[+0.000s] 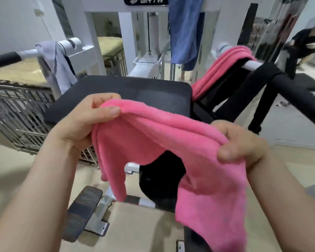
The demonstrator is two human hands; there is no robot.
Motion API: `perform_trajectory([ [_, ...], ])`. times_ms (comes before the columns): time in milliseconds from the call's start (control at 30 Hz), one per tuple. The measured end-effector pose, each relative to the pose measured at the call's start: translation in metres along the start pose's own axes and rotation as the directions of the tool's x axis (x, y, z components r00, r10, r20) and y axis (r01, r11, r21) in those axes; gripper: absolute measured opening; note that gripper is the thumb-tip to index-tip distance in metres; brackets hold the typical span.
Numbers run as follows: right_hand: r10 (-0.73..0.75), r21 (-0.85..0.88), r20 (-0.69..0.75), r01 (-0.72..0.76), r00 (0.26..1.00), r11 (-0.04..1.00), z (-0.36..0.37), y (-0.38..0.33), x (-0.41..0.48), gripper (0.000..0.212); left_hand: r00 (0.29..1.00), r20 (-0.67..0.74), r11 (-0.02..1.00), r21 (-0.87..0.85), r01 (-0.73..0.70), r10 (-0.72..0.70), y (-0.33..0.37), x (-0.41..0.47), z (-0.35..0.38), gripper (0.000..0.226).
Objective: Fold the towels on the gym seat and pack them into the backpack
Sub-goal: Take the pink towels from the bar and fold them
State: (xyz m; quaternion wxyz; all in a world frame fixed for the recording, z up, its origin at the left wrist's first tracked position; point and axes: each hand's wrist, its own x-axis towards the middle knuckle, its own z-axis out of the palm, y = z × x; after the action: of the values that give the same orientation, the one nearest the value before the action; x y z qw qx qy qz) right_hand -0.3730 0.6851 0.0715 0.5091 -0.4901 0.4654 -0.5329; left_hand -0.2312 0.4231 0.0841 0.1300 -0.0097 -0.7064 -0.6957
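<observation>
Above the near edge of the gym seat (135,91), the pink towel (171,135) spans sideways, its top pinched by the left hand (80,124) and the right hand (240,144).

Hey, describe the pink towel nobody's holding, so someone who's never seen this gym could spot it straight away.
Find the black padded seat of the white machine. Off its far right corner a white bar juts out, and the draped towel hangs over it in layers. The other pink towel is gripped by the left hand and right hand.
</observation>
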Motion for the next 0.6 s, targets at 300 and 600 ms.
perform_trajectory([
  [300,0.029,-0.021,-0.685,-0.06,0.728,0.998,-0.022,-0.036,0.122,0.017,0.942,-0.116,0.838,0.433,0.333,-0.314,0.021,0.005,-0.156,0.046],
  [600,0.04,-0.423,-0.841,-0.703,0.539,0.572,-0.087,-0.043,0.17,0.048,0.827,-0.521,0.57,0.754,0.327,0.214,-0.018,0.075,-0.252,0.014],
])
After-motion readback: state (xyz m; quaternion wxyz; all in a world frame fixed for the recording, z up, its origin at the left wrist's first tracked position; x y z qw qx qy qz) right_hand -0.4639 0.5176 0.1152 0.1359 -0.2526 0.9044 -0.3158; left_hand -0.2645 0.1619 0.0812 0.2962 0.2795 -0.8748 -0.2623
